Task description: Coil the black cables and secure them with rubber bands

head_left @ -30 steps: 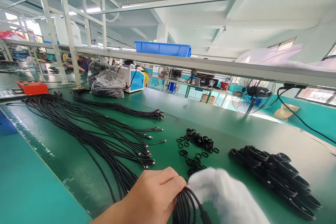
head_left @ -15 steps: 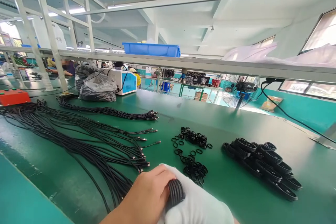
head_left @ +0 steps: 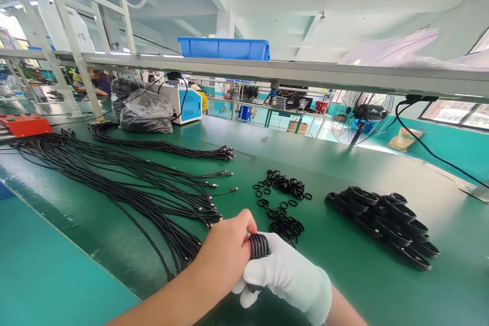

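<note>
A black cable [head_left: 260, 246], wound into a tight coil, is between my two hands near the front of the green table. My bare left hand [head_left: 233, 242] is closed on the coil from the left, its fingertips bent at the top of the loops. In a white glove, my right hand [head_left: 280, 265] wraps the coil from the right, with the thumb across its front. Part of the coil is hidden by the fingers. Just beyond the hands lie small black rings [head_left: 286, 229]. To the left are long straight black cables [head_left: 153, 204] with their plugs toward me.
Coiled cables [head_left: 382, 224] are heaped on the right of the green table [head_left: 324, 163]. Another cable bundle [head_left: 164, 148], a plastic bag [head_left: 145, 112], a white-and-blue machine [head_left: 189, 104] and a red box [head_left: 25, 124] stand farther left. A shelf with a blue bin [head_left: 223, 49] crosses above.
Both hands and the coil have come higher in view, showing more of the gloved hand and its wrist. My left fingers have shifted at the coil's top. The camera view has tilted down slightly.
</note>
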Demonstrator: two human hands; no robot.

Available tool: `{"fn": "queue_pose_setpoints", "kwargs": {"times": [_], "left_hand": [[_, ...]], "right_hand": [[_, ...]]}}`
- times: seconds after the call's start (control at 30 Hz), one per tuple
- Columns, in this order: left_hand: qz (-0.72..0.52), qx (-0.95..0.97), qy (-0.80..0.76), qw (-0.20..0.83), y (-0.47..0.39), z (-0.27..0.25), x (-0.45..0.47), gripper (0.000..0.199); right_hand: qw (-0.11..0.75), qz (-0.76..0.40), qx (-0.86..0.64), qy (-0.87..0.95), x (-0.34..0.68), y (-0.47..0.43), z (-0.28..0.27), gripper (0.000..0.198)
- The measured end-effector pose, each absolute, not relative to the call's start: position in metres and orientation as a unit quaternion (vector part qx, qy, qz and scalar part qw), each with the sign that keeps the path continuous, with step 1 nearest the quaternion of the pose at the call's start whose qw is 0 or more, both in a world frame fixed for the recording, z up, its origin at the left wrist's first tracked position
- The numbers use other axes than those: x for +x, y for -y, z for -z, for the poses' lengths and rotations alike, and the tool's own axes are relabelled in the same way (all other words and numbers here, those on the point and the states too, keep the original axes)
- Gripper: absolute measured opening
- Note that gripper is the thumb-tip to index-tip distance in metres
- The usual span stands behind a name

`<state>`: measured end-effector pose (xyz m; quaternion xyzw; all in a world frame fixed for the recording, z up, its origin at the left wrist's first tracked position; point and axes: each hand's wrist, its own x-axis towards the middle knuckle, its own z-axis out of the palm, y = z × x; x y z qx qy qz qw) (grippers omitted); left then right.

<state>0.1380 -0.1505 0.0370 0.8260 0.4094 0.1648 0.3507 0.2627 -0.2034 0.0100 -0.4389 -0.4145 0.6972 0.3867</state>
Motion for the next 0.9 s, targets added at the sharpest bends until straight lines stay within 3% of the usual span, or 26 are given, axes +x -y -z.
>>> {"fn": "queue_pose_setpoints", "kwargs": {"times": [0.13,0.33,0.67,0.9], "left_hand": [[-0.134,0.863,-0.412,0.258,0.150,-0.043,0.137,0.014],[-0.218,0.843,-0.337,0.357,0.149,-0.034,0.128,0.029],[-0.297,0.884,-0.281,0.227,0.151,-0.011,0.125,0.040],[-0.302,0.862,-0.292,0.282,0.142,-0.006,0.129,0.038]], "right_hand": [[0.367,-0.682,-0.471,0.421,0.260,0.202,-0.010,0.015],[0.379,-0.685,-0.456,0.423,0.260,0.199,-0.010,0.020],[0.406,-0.651,-0.474,0.432,0.257,0.196,-0.006,0.026],[0.371,-0.674,-0.500,0.396,0.252,0.196,-0.002,0.012]]}}
